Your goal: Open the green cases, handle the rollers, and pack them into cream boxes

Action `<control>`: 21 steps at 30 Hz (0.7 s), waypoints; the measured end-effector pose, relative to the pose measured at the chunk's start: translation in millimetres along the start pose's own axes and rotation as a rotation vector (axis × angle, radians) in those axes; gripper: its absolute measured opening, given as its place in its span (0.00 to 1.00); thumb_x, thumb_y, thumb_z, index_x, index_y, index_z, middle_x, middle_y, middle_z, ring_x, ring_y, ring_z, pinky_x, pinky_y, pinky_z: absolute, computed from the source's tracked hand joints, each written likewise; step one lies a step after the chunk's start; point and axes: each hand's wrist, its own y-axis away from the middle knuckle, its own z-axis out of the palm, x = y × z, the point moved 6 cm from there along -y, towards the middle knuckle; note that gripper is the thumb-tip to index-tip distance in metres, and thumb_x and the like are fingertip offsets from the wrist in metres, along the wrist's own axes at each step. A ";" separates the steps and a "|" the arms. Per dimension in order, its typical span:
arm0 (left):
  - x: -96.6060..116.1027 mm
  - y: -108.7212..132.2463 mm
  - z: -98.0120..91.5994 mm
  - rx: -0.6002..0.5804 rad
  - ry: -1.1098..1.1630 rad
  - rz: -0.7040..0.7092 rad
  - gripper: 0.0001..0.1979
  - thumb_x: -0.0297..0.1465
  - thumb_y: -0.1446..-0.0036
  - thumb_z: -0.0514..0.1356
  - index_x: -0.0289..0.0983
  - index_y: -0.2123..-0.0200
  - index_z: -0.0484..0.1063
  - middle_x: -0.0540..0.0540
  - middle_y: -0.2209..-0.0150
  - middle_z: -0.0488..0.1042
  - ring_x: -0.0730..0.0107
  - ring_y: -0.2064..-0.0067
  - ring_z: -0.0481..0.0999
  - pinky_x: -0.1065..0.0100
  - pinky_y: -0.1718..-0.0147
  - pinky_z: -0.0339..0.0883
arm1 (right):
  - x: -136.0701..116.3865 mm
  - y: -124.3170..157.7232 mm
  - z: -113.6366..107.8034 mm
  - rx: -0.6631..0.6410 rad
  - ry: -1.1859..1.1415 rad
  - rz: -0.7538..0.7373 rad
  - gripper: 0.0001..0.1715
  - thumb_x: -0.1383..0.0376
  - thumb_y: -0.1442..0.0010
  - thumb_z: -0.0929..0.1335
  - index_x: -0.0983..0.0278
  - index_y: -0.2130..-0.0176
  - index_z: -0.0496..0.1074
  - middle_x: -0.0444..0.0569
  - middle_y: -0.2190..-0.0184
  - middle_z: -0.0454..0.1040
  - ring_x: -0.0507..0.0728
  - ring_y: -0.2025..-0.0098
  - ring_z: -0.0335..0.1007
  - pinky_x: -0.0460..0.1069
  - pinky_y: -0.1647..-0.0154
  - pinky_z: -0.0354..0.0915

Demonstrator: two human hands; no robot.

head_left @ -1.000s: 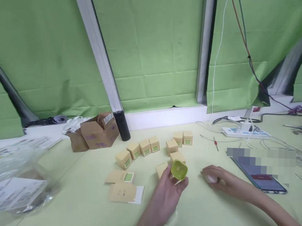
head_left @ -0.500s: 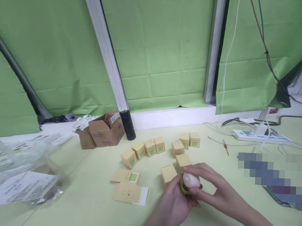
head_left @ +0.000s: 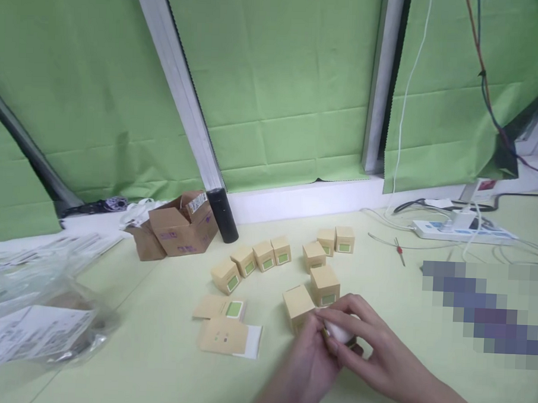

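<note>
White piece (head_left: 340,332) sits pinched in the right grip (head_left: 376,352), against the green cup (head_left: 325,334) the left grip (head_left: 313,359) holds.

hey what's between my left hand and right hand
The head view shows a white rounded piece and a mostly hidden yellow-green cup between your left hand and right hand.

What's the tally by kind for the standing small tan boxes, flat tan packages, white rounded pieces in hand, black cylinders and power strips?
Standing small tan boxes: 9
Flat tan packages: 2
White rounded piece: 1
Black cylinder: 1
Power strip: 1
Total: 14
</note>
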 end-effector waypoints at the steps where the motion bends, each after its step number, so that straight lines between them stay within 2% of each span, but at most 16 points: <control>1: 0.8 1.3 0.6 0.004 -0.007 -0.009 0.15 0.32 0.40 0.50 0.33 0.58 0.73 0.42 0.56 0.72 0.67 0.57 0.68 0.68 0.56 0.60 | -1.6 0.0 -0.1 -0.028 -0.019 0.006 0.24 0.68 0.38 0.62 0.51 0.44 0.63 0.51 0.58 0.67 0.59 0.55 0.66 0.51 0.61 0.70; 6: 3.9 4.0 4.0 0.019 -0.017 -0.011 0.16 0.33 0.40 0.51 0.34 0.55 0.72 0.43 0.53 0.70 0.70 0.58 0.67 0.71 0.58 0.60 | -4.7 0.6 -1.9 -0.073 -0.048 0.017 0.24 0.68 0.38 0.62 0.51 0.43 0.63 0.51 0.57 0.66 0.58 0.54 0.64 0.54 0.55 0.67; 12: 2.0 0.9 4.3 -0.003 -0.007 0.027 0.16 0.32 0.40 0.49 0.32 0.56 0.73 0.41 0.55 0.71 0.68 0.58 0.67 0.70 0.58 0.60 | -2.7 1.8 -2.6 -0.034 0.020 -0.029 0.25 0.69 0.39 0.63 0.53 0.43 0.63 0.51 0.58 0.67 0.59 0.55 0.64 0.54 0.57 0.66; 18: -6.3 -2.7 -8.5 0.023 0.030 -0.008 0.15 0.34 0.41 0.53 0.31 0.59 0.74 0.43 0.62 0.73 0.70 0.61 0.68 0.71 0.62 0.61 | -12.0 -3.0 -10.0 -0.078 0.069 -0.126 0.22 0.68 0.39 0.64 0.56 0.45 0.65 0.51 0.63 0.68 0.58 0.60 0.64 0.53 0.62 0.65; 21: -8.6 -2.1 -13.5 0.039 0.021 -0.020 0.15 0.36 0.42 0.55 0.31 0.60 0.75 0.42 0.60 0.74 0.69 0.61 0.69 0.69 0.61 0.61 | -16.3 -3.1 -12.3 -0.092 0.040 -0.174 0.23 0.69 0.40 0.64 0.56 0.45 0.64 0.50 0.63 0.68 0.57 0.62 0.64 0.52 0.63 0.65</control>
